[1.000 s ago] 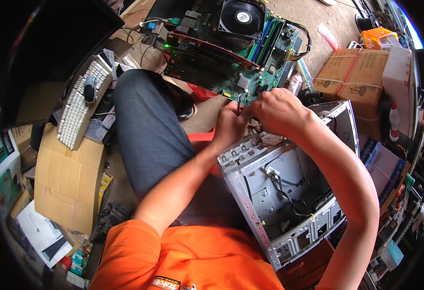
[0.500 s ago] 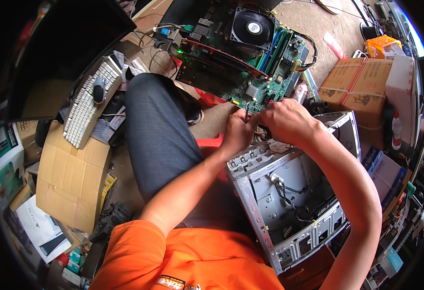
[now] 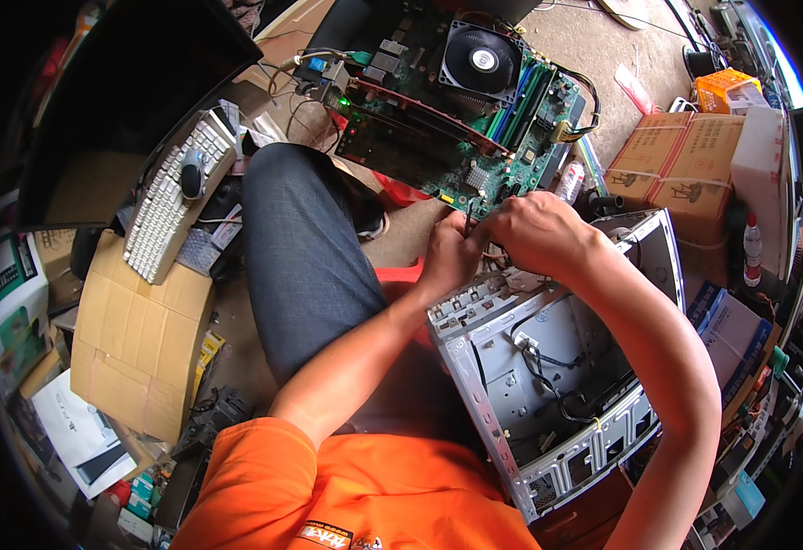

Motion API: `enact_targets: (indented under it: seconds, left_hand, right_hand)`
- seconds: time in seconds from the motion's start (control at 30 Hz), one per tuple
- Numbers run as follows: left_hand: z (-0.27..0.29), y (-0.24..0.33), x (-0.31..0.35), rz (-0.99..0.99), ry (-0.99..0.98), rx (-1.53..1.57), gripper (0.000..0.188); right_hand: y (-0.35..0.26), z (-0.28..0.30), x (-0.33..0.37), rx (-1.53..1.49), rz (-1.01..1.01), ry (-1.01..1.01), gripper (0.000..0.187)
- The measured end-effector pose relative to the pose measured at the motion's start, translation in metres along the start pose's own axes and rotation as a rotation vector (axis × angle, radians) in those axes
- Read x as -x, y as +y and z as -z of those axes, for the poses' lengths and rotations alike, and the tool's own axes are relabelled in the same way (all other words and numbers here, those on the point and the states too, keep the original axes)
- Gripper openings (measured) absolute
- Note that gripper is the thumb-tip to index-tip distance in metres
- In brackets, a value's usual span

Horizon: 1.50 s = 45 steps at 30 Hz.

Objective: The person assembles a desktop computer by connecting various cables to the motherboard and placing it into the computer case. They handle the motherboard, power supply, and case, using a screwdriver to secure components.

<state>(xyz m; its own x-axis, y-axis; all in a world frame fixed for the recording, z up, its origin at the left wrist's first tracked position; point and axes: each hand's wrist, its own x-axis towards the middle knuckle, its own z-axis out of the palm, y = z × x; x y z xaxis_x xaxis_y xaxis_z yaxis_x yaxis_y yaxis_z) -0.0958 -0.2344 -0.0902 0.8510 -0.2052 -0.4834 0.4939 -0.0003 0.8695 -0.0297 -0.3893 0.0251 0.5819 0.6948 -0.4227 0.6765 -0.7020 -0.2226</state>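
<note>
Both of my hands meet at the near edge of a green motherboard (image 3: 502, 183). My left hand (image 3: 452, 252) is closed, and a thin dark rod-like piece (image 3: 468, 220) stands up between its thumb and fingers; its kind is unclear. Beside it, my right hand (image 3: 548, 229) is closed with the knuckles up, its fingertips and anything in them hidden. The board carries a black cooling fan (image 3: 482, 60), memory sticks (image 3: 534, 103) and an upright red-edged card (image 3: 429, 115). A small green light glows near its left end. Under my right forearm sits an open metal computer case (image 3: 548, 367) with loose cables inside.
A white keyboard (image 3: 158, 215) with a mouse (image 3: 192, 174) on it and a cardboard box (image 3: 140, 339) are at the left. Strapped brown cartons (image 3: 681, 165), an orange basket (image 3: 726, 90) and a bottle (image 3: 752, 247) stand at the right. My bent knee (image 3: 300, 211) rises beside the board.
My hands stay almost in the same place at the board's edge, with only a slight shift of the fingers. The whole view has moved a little.
</note>
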Motion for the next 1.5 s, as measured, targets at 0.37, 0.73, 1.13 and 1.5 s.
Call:
enact_targets:
  seconds: [0.37,0.73,1.13,1.5]
  left_hand:
    - [0.004,0.002,0.001,-0.007,-0.04,0.007,0.033]
    - [0.002,0.003,0.003,0.059,-0.028,0.081,0.035]
    - [0.002,-0.004,0.001,-0.032,0.018,-0.015,0.033]
    - [-0.001,-0.002,0.001,0.021,-0.028,0.099,0.034]
  right_hand:
    - [-0.01,0.004,-0.004,0.074,-0.05,-0.027,0.013]
    - [-0.001,0.0,0.005,-0.048,-0.033,0.003,0.014]
    - [-0.006,0.001,-0.002,0.095,-0.007,0.027,0.013]
    - [-0.002,-0.001,0.007,0.016,-0.056,-0.021,0.014]
